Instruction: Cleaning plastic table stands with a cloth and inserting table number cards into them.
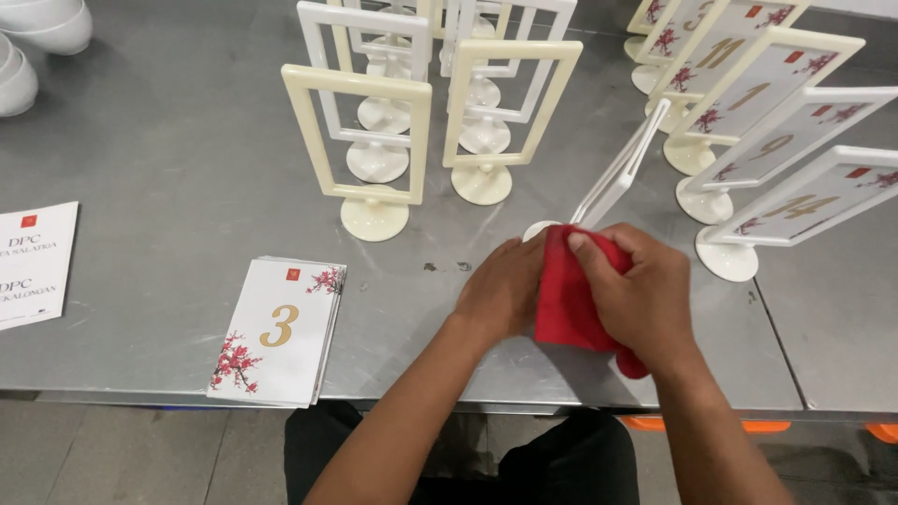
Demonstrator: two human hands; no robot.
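A white sign-holder frame leans tilted on the steel table, its round base just past my fingers. My left hand grips the lower part of it, mostly hidden. My right hand presses a red cloth against the holder's foot. Both hands touch each other around the cloth near the table's front edge.
Several empty cream and white frames stand behind. Frames holding numbered floral cards line the right. A stack of numbered cards lies front left, white sheets at the left edge, white bowls in the far-left corner.
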